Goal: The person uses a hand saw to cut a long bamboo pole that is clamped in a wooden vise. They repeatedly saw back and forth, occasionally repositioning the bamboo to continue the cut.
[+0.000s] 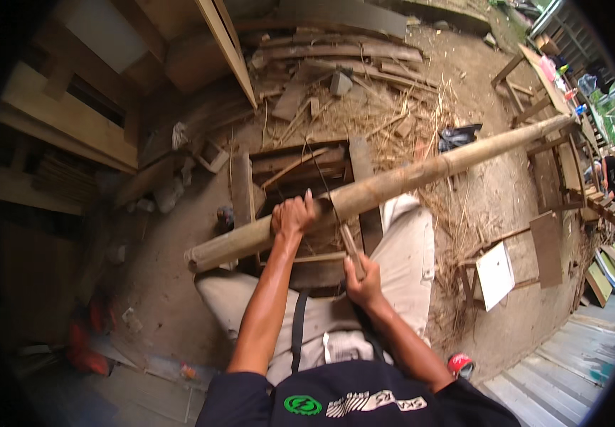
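1. Nearest, the person's right hand (364, 280) is gripping the wooden handle (351, 245) of a thin-bladed tool, its fingers wrapping around the grip above the pale trousers (415, 242).
2. Slightly farther forward, the left hand (293, 215) is closing over a long bamboo pole (421, 173), apparently steadying it.
3. Just right of the left hand, the dark blade (326, 186) is crossing the pole; whether it is biting into the wall, and how deeply, cannot be told.
4. Concerning progress, the pole is showing as one continuous length and no severed section is appearing, so the holding and placing seem done, while any cut is evidently awaiting completion.
5. Beneath, an open wooden frame (359, 155) is lying under the pole, which is running slantwise past it, one end pointing left and the other reaching far right.
6. Beyond, a black plastic bag (458, 136) is lying near straw-like debris (385, 112), with scrap boards (350, 51) stacking up behind; at upper right, a wooden counter (543, 78) is standing.
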The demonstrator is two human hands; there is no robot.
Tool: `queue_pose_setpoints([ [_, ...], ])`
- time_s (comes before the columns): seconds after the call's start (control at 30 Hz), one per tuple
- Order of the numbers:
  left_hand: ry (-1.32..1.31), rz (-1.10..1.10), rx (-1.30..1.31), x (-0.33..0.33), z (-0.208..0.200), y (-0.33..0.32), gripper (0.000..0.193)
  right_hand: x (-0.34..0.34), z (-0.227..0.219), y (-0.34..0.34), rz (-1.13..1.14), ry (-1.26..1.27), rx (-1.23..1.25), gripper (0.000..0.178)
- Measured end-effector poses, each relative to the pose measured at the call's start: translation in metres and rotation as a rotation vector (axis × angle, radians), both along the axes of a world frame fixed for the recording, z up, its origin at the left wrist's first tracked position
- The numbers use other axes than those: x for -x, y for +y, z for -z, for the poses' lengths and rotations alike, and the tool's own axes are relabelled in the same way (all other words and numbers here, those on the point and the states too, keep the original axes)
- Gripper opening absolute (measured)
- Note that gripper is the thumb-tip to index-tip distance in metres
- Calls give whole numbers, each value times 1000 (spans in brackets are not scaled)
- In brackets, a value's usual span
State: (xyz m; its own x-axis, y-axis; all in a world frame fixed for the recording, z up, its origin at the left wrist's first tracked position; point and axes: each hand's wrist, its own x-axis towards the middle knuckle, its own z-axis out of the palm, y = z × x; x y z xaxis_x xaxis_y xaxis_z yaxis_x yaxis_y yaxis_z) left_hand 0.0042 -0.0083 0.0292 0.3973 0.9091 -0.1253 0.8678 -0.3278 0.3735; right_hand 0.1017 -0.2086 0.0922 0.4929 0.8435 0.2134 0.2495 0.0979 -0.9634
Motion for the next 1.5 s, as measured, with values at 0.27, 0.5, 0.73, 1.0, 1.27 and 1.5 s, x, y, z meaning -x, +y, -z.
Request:
queue_pose_setpoints([
  [0.27,-180,61,-101,8,7,-1,61,-13,27,-14,-86,597,269,29],
  [0.5,-269,-6,-57,9,6,4,59,-15,19,-5,-145,756,229,24],
  [0.73,-273,-38,-86,9,8,0,60,-33,40,-17,-111,968,175,25],
  [1.0,-250,-26,-76,8,15,5,57,-15,16,-7,-90,527,218,23],
  [1.27,-267,1,-263,9,19,-15,46,-8,-56,-12,3,61,91,22],
  [1.5,45,-83,89,-1,3,-18,57,-18,-44,-50,-51,111,353,22],
])
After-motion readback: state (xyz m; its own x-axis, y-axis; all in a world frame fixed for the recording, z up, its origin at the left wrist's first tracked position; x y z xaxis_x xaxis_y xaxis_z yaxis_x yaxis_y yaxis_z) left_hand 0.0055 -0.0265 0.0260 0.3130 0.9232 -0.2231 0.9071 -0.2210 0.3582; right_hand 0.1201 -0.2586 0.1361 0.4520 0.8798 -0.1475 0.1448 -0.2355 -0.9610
